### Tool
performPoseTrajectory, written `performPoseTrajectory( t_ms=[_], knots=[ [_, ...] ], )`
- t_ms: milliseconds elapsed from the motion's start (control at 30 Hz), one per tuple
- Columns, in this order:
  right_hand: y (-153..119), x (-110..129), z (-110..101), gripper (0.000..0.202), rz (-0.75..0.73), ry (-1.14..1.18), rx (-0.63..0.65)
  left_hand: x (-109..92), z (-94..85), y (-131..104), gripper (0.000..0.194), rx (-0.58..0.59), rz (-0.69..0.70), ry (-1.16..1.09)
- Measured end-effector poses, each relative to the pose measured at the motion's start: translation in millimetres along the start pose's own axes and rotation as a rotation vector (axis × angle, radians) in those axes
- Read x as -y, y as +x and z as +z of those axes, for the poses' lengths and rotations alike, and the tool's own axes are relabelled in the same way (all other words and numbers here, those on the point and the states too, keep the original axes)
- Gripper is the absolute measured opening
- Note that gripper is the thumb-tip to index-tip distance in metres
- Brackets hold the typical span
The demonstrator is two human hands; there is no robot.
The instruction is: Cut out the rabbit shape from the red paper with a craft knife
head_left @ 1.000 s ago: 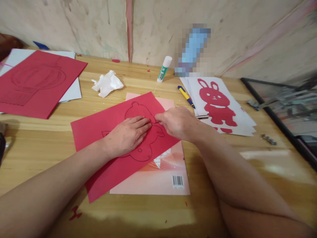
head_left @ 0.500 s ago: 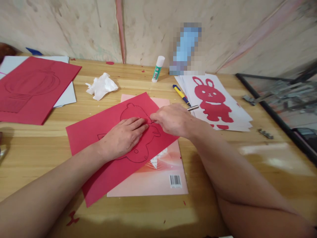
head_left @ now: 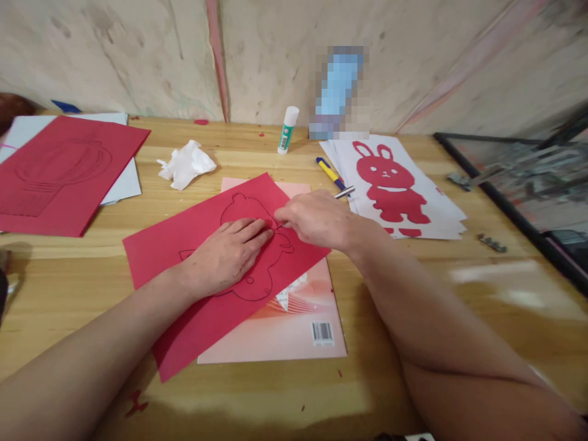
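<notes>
A red sheet (head_left: pixel 184 331) with a dark line drawing lies tilted over a pink booklet (head_left: pixel 275 343) that has a barcode. My left hand (head_left: pixel 229 254) rests flat on the sheet, palm down, its fingers stretched out and holding nothing. Closed round a slim metal tool (head_left: pixel 344 192), my right hand (head_left: pixel 316 219) is at the sheet's upper right part. The tool's thin tip touches the paper just right of my left fingertips. My fingers hide part of the drawing.
Crumpled tissue (head_left: pixel 187 164), a standing glue stick (head_left: pixel 288 130) and a yellow-blue pen (head_left: pixel 329 172) lie beyond the sheet. White papers with a red rabbit (head_left: pixel 397 196) are right; another red sheet (head_left: pixel 68 177) is left. A black frame (head_left: pixel 509 208) stands far right. Red scraps (head_left: pixel 136 404) lie in front.
The whole view has shifted slightly. My right hand and the tool have moved a little against the sheet, and the tool's rear end is tilted a bit differently. My left hand stays in place.
</notes>
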State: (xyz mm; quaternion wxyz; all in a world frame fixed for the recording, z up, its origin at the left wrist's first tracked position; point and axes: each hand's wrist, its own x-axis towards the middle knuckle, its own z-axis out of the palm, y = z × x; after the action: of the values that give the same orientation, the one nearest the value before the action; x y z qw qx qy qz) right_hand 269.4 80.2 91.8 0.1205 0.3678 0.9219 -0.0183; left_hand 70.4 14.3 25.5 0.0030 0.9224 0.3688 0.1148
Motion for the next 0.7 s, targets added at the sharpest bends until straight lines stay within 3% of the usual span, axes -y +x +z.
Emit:
performPoseTrajectory(
  t_ms=[700],
  knots=[
    [1.5, -11.5, 6.9, 0.02, -0.047, 0.091, -0.048, 1.5, -1.3, -0.8, 0.043, 0.039, -0.007, -0.007]
  ],
)
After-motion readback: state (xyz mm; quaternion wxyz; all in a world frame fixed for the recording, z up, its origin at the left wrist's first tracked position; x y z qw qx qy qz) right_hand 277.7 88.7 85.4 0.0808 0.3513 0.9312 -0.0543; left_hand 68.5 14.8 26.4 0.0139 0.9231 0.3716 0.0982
